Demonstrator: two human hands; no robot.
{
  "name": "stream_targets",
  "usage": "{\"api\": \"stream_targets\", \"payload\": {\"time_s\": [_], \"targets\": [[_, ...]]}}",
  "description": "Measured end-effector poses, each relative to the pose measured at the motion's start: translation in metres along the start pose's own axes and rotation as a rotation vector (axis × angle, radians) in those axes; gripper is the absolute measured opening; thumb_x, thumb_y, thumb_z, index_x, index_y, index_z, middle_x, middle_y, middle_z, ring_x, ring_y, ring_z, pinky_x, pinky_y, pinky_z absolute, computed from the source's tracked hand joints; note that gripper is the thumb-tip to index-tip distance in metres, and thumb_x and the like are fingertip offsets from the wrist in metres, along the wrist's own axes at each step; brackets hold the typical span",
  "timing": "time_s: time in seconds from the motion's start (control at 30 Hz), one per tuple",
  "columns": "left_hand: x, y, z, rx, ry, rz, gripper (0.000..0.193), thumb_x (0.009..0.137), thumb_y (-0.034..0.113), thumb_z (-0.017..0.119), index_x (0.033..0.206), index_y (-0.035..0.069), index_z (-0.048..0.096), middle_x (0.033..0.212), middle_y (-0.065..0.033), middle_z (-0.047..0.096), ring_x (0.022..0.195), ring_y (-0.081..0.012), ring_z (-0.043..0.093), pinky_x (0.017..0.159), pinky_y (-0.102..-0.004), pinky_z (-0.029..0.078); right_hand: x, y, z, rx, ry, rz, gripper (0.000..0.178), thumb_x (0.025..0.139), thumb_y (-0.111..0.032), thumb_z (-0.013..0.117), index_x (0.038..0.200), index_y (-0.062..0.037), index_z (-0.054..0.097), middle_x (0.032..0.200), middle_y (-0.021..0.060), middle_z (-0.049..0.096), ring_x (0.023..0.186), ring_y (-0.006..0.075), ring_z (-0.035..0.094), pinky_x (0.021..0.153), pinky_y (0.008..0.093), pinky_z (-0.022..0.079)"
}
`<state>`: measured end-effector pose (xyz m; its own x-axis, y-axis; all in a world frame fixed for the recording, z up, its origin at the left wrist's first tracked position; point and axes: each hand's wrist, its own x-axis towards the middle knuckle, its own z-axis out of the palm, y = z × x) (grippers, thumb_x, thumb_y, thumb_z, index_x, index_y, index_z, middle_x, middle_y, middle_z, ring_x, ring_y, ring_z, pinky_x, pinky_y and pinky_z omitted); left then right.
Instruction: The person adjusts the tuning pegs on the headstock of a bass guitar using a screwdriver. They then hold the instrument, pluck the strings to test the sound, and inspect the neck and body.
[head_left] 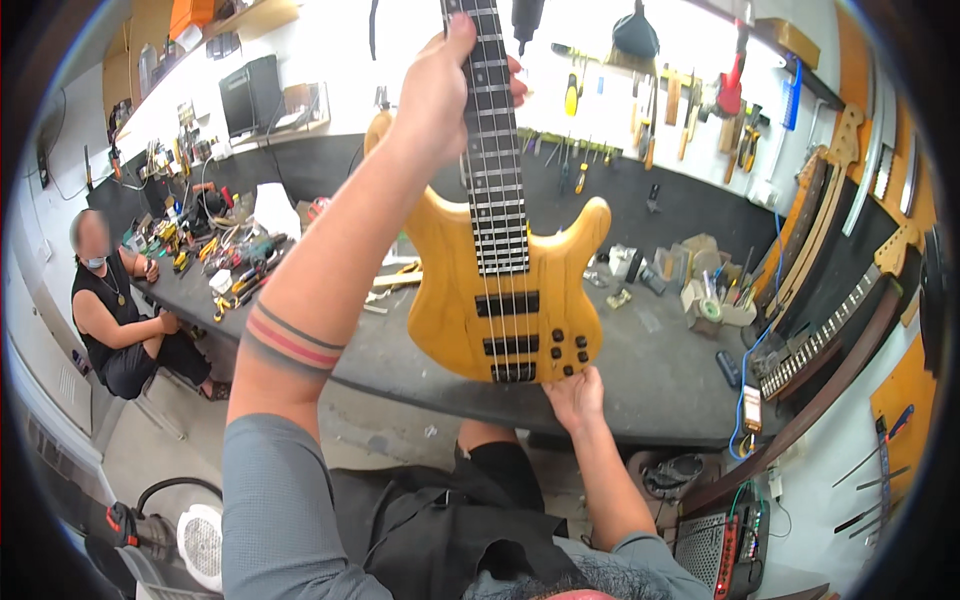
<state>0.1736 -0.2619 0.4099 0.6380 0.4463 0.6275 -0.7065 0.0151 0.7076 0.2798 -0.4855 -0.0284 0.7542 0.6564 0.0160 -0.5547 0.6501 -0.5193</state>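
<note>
We hold the yellow-bodied bass guitar (505, 290) upright over the near edge of the surface (650, 380): left hand (440, 90) fingers wrapped around the neck high up, right hand (575, 395) fingers cupping the body's bottom (long axis vertical).

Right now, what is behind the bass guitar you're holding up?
Behind the bass guitar lies a dark workbench with small boxes, and above it a wall of hanging tools. The body and neck cover the bench directly behind them, so nothing there can be seen.
</note>
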Motion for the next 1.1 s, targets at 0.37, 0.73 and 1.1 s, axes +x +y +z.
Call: {"api": "stream_targets", "payload": {"time_s": [0.37,0.73,1.1], "targets": [[0.009,-0.007,-0.002,-0.115,-0.120,-0.048,0.044,0.120,0.044,0.044,0.127,0.002,0.053,0.095,-0.0154,0.070,0.076,-0.0246,0.073,0.070,-0.0406,0.064,0.004,-0.013,-0.020,-0.373,0.176,-0.394,0.050,0.120,-0.036,0.027,0.149,-0.0066,0.056,0.149,0.0112,0.062,0.139,0.0272,0.058,0.116,0.0452,0.045],[0.009,-0.016,0.010,0.014,-0.168,-0.160,0.058,0.115,0.055,0.051,0.140,0.003,0.048,0.096,-0.0144,0.068,0.076,-0.0222,0.073,0.068,-0.0370,0.065,-0.013,-0.009,-0.001,-0.520,0.034,-0.383,0.073,0.119,-0.060,0.029,0.167,-0.0071,0.039,0.168,0.0134,0.044,0.159,0.0304,0.037,0.129,0.0528,0.028],[-0.032,-0.052,0.026,0.082,-0.282,-0.132,0.041,0.117,0.046,0.053,0.131,0.007,0.055,0.095,-0.0057,0.070,0.076,-0.0139,0.073,0.064,-0.0308,0.062,-0.026,-0.015,0.009,-0.478,0.103,-0.332,0.075,0.118,-0.062,0.027,0.166,-0.0054,0.040,0.163,0.0166,0.049,0.155,0.0306,0.042,0.128,0.0495,0.031]]}}
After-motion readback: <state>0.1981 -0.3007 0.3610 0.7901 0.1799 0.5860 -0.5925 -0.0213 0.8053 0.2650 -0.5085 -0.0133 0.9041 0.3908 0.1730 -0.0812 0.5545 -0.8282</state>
